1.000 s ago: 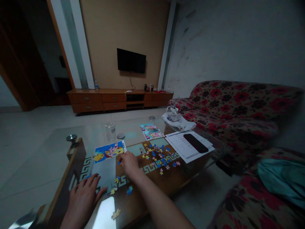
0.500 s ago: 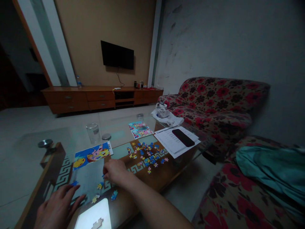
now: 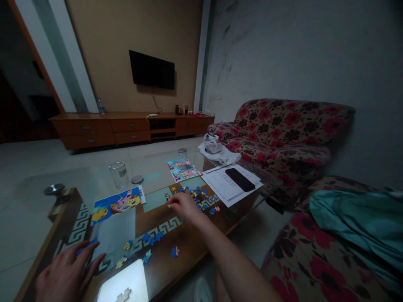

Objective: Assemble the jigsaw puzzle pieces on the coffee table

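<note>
My right hand [image 3: 184, 206] rests over a pile of small colourful puzzle pieces [image 3: 201, 197] on the glass-topped wooden coffee table [image 3: 160, 260]; its fingers curl down onto the pieces and I cannot tell if one is held. My left hand [image 3: 64, 272] lies flat, fingers spread, at the table's near left corner, touching a grey puzzle board [image 3: 115, 237] and a blue piece. A partly built cartoon puzzle strip [image 3: 116, 203] runs along the board's far edge. A few loose pieces [image 3: 147, 243] lie near the board.
A glass jar [image 3: 119, 175] and its lid [image 3: 137, 180] stand beyond the board. A picture sheet [image 3: 182, 169], papers with a black phone [image 3: 239, 179] and a white bag [image 3: 215, 149] lie farther right. A flowered sofa [image 3: 283, 134] and teal cloth [image 3: 355, 218] are on my right.
My right hand has moved from the grey board rightward to the pile of pieces. The camera has turned right, so my left hand sits lower and farther left in view.
</note>
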Motion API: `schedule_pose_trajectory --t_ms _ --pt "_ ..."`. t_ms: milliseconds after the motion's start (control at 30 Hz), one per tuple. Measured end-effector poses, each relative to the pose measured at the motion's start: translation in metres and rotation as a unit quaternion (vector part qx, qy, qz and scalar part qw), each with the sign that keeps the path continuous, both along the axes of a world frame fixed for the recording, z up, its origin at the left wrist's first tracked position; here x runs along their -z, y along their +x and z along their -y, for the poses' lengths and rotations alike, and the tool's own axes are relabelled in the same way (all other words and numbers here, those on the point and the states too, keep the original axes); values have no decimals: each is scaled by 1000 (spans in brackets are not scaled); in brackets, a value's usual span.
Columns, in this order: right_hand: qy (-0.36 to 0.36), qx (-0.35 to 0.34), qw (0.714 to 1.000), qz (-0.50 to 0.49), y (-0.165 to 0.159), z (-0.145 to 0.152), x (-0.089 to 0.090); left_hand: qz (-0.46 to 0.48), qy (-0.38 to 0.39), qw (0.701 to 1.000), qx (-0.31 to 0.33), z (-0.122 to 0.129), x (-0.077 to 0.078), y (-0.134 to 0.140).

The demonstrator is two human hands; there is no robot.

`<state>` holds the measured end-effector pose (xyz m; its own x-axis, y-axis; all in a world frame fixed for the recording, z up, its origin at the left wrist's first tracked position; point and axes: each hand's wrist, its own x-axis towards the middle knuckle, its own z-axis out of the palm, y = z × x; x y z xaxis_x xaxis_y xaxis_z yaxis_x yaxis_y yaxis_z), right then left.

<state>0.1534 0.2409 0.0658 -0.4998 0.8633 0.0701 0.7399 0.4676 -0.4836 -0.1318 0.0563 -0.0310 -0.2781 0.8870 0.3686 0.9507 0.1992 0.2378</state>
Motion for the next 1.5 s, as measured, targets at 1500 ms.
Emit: schedule_pose_trajectory --t_ms 1500 --pt "-59 107 959 254 78 -10 -19 -37 -33 999 -12 6 -36 24"
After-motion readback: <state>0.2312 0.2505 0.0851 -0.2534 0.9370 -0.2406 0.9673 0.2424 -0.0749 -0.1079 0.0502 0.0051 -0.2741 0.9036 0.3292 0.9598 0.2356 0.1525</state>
